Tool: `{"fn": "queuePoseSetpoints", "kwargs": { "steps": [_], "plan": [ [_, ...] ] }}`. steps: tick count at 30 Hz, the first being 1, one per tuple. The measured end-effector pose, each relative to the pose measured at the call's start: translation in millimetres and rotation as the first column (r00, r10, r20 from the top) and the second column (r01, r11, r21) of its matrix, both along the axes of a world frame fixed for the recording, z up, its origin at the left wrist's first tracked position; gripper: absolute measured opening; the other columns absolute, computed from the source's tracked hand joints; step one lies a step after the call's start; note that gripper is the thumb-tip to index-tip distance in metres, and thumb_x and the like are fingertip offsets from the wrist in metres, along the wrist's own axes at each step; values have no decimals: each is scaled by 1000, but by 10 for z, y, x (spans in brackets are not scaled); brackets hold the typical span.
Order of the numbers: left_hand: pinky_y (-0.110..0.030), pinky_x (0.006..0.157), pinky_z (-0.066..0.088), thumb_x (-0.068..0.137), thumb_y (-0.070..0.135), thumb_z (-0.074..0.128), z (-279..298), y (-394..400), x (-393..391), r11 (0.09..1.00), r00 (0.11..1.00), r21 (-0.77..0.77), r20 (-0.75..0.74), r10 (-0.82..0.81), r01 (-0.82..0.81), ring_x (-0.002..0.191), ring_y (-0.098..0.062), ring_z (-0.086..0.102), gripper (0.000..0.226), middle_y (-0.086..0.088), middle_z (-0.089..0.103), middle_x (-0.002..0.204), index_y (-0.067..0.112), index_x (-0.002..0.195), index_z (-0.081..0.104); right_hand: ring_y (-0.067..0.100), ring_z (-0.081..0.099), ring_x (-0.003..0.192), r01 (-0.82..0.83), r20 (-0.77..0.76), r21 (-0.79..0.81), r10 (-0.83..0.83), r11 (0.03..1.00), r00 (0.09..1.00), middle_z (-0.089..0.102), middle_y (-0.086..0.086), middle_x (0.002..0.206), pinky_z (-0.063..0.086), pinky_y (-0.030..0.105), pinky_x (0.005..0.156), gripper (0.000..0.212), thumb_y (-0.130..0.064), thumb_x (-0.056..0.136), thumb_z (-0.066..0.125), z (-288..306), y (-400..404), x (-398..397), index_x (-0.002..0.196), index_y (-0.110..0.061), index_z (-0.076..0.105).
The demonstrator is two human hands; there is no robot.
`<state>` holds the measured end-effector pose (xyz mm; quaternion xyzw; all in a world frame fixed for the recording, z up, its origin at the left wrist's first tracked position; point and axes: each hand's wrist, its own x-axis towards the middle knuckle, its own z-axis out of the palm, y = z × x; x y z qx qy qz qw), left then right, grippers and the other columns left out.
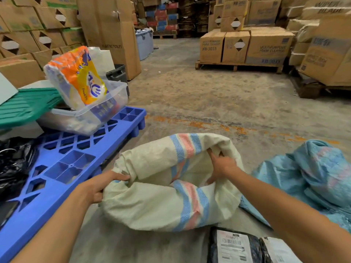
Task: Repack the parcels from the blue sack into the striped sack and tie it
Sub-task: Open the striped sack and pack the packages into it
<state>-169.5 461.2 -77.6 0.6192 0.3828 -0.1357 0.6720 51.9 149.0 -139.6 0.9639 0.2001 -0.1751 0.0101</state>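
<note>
The striped sack, cream with blue and pink stripes, lies on the concrete floor in front of me with its mouth held apart. My left hand grips the left edge of the rim. My right hand grips the far right edge of the rim, fingers inside the mouth. The blue sack lies crumpled on the floor to the right. A black parcel with a white shipping label lies at the bottom edge beside a pale parcel.
A blue plastic pallet lies to the left, bearing a clear tub with an orange-and-yellow pack, green lids and black bags. Stacked cardboard boxes on wooden pallets stand behind and to the right.
</note>
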Motion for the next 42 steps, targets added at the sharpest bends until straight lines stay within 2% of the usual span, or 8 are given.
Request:
{"fn": "queuePoseSetpoints", "kwargs": {
  "steps": [4,9,16,24,28,31,37,42],
  "plan": [
    [-48,93,52,93,28,62,-306,105,4,993,995,-71,-32,94,-96,96,-37,67,42,-24,69,112,3,127,59,34,38,139,-184,23,-48,185,982,982,36,16,152,38,50,106,143,-51,57,89,45,292,56,155,-28,-13],
    [-42,81,53,94,48,57,-406,57,164,942,933,-77,135,335,-327,97,-32,66,42,-17,69,110,13,117,62,24,54,110,-266,-269,14,260,964,927,53,11,139,41,33,92,46,-41,98,48,-666,369,-262,133,-13,41],
    [-49,90,55,72,75,62,-594,174,148,937,940,192,236,245,-292,109,-25,62,80,1,59,130,42,140,36,33,27,146,-114,-159,-304,68,946,985,20,6,162,36,52,111,88,-36,86,68,-737,262,-80,156,-33,15],
    [-30,92,40,97,37,57,-622,-10,121,930,990,345,11,-140,127,114,-16,47,64,4,44,142,29,152,26,18,64,112,-32,-120,-309,-6,951,993,67,-2,117,49,31,88,84,-57,68,82,-538,358,-65,135,-16,52],
    [-33,104,38,98,44,53,-731,-35,175,891,987,445,84,-137,86,126,-15,45,59,8,43,149,34,151,29,19,66,98,-234,-42,152,243,960,969,68,-3,99,51,31,75,29,-44,85,68,-701,762,-365,110,-30,70],
    [-31,103,35,101,41,48,-794,-118,227,876,986,482,134,-101,24,128,-14,43,55,10,42,144,32,151,28,21,63,97,-234,-189,573,404,785,895,66,1,98,45,28,79,16,-33,93,61,-737,1145,-742,101,-21,68],
    [-42,109,37,101,38,47,-701,19,238,749,931,572,325,168,-335,131,-26,46,47,1,50,141,29,146,38,33,32,141,-479,-507,-172,340,861,792,34,10,151,33,42,114,67,-20,92,60,-1241,1122,-903,152,-21,30],
    [-36,103,37,101,44,44,-653,28,197,786,943,560,322,85,-262,130,-18,44,48,9,47,137,34,146,34,20,55,90,-294,-653,-268,51,917,756,61,10,108,46,15,81,40,-24,98,53,-843,1106,-836,135,-9,54]
  ]
}}
